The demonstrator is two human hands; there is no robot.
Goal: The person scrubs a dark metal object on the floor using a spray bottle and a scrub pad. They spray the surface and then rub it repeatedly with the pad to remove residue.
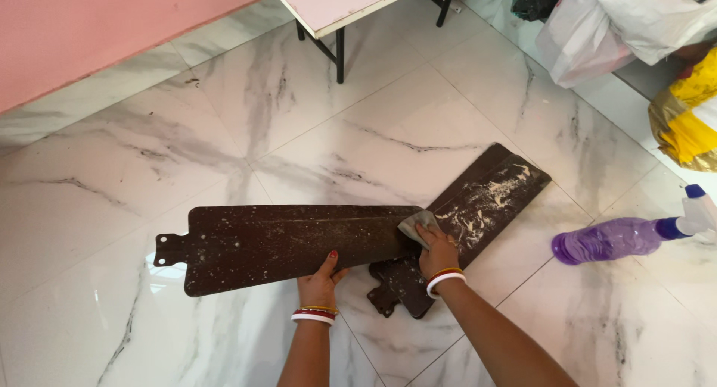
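Left hand (pixel 320 282) grips fan blade (pixel 284 241); right hand (pixel 437 254) pinches cloth (pixel 418 224), half-hiding second blade (pixel 478 208).

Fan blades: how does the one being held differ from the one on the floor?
The held fan blade is lifted and lies crosswise, gripped by the left hand; the floor fan blade rests on the marble floor, angled diagonally. The right hand presses a grey cloth on the held blade; nothing touches the floor one. The floor blade carries thick pale smears, the held one fine specks. Both are dark brown and dusty.
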